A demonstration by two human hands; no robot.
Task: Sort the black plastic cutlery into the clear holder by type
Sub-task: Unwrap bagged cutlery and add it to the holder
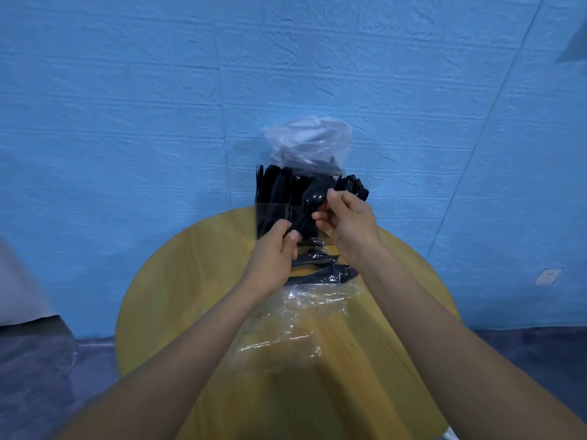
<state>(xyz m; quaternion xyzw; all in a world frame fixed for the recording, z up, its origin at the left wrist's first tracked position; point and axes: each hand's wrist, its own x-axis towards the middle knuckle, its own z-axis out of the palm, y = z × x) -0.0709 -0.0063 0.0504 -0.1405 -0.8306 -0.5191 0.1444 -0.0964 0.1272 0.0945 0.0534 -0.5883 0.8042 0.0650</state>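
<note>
A black plastic spoon [313,196] is held up in front of the clear holder [273,214]. My left hand [274,249] grips its handle end from below. My right hand [346,219] pinches it near the bowl with thumb and fingers. The holder stands at the far edge of the round table and is packed with upright black cutlery. Two or three more black pieces [320,268], some in clear wrappers, lie on the table just under my hands.
The yellow round table [178,281] stands against a blue wall. A clear plastic bag [308,141] with more cutlery rises behind the holder. Crumpled clear wrappers [295,315] lie in the table's middle, near my forearms.
</note>
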